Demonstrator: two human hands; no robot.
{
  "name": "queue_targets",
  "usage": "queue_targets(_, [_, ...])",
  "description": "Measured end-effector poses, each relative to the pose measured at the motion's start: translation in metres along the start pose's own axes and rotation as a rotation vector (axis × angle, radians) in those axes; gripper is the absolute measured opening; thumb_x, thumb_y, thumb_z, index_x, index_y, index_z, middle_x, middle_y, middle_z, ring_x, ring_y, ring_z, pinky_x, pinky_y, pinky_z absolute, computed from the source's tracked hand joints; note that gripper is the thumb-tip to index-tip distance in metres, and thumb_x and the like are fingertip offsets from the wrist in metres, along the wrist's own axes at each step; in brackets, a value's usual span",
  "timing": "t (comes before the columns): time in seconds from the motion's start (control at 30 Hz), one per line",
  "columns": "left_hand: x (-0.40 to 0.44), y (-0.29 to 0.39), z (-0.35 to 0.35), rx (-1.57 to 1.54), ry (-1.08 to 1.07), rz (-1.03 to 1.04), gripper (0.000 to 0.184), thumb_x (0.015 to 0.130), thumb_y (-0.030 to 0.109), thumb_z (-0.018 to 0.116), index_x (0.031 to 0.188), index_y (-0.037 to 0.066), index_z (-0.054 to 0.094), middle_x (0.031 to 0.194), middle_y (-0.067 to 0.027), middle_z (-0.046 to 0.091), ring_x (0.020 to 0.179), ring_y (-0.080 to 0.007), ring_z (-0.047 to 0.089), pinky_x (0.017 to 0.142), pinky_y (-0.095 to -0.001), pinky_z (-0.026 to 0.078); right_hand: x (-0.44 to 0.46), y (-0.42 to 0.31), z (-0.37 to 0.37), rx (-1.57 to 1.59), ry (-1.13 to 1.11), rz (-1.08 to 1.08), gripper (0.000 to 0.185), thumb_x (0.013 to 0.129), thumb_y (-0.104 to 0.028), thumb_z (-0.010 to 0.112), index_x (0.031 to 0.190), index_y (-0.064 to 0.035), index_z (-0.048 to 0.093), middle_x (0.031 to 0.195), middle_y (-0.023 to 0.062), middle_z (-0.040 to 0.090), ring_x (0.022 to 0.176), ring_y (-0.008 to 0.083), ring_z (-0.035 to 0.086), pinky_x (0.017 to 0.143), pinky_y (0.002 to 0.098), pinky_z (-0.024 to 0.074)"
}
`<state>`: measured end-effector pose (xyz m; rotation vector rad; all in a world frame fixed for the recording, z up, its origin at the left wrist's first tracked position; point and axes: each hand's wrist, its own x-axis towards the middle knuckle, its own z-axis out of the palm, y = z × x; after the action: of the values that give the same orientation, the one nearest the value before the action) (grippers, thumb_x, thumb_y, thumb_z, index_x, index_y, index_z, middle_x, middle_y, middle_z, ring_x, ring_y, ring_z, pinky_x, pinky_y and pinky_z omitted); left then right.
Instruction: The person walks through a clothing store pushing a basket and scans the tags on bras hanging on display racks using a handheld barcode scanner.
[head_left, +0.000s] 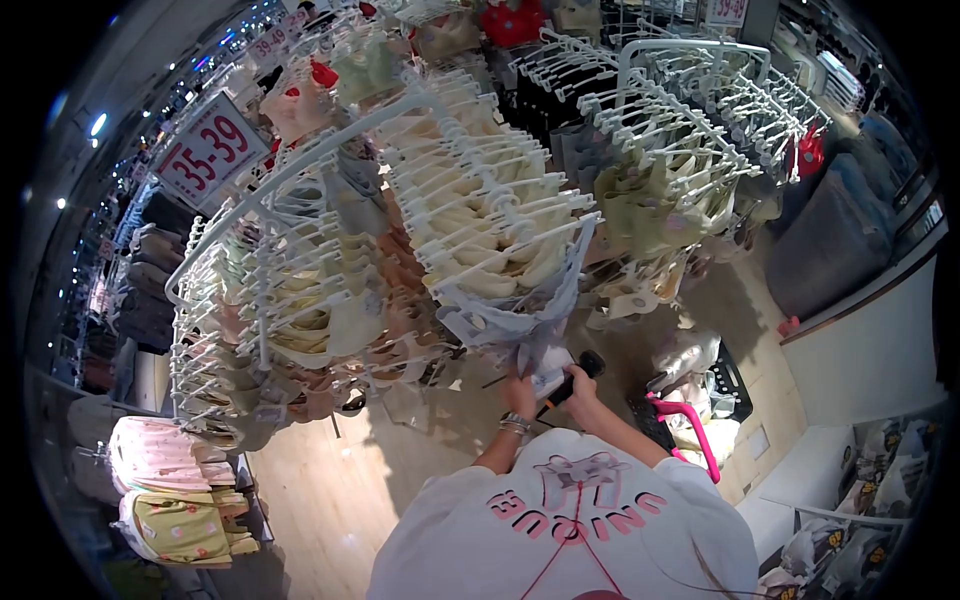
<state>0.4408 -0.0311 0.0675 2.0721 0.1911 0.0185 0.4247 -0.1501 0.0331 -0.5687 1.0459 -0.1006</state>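
Observation:
In the head view, my right hand (580, 384) is closed round a black handheld device (590, 364) with a yellow edge. My left hand (519, 394), a bracelet at its wrist, is at the left side of a white tag or packet (549, 372); its fingers are too small to make out clearly. The packet lies between my two hands, just below a light blue garment (520, 315) at the front of a rack. Cream garments (490, 230) hang on white hangers behind it.
More hanging garments (330, 310) fill the rack to the left, under a 35-39 sign (212, 150). At the right, a black basket (735, 385) with a pink handle (700, 425) holds packets on the floor. Folded pink clothes (160, 455) are stacked at lower left.

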Motion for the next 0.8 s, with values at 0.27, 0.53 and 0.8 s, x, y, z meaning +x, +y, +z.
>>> queue_targets(0.27, [0.003,-0.014,0.006,-0.031,0.000,-0.058,0.067,0.086,0.049,0.057,0.135,0.007,0.041,0.099,-0.0279,0.063,0.088,-0.0433,0.062,0.070,-0.0450,0.048,0.005,-0.005,-0.005,0.017,0.054,0.010,0.014,0.073,-0.006,0.066,0.084,-0.0017,0.059,0.080,0.0073,0.058,0.072,0.0218,0.057,0.069,0.0385,0.0469])
queue_targets(0.53, [0.016,-0.046,0.020,-0.243,-0.045,-0.094,0.069,0.087,0.053,0.055,0.136,0.008,0.040,0.101,-0.0233,0.064,0.088,-0.0344,0.064,0.074,-0.0389,0.048,0.002,-0.009,-0.006,0.039,0.047,0.016,0.014,0.073,-0.004,0.067,0.082,-0.0004,0.058,0.079,0.0076,0.057,0.072,0.0223,0.057,0.069,0.0380,0.0471])
queue_targets(0.8, [0.007,-0.028,0.019,-0.376,0.035,-0.117,0.062,0.087,0.041,0.063,0.132,0.003,0.043,0.107,-0.0190,0.062,0.090,-0.0254,0.061,0.078,-0.0342,0.047,0.011,-0.007,-0.009,0.046,0.058,0.015,0.013,0.072,-0.003,0.067,0.081,-0.0002,0.058,0.078,0.0079,0.057,0.071,0.0222,0.057,0.068,0.0373,0.0474])
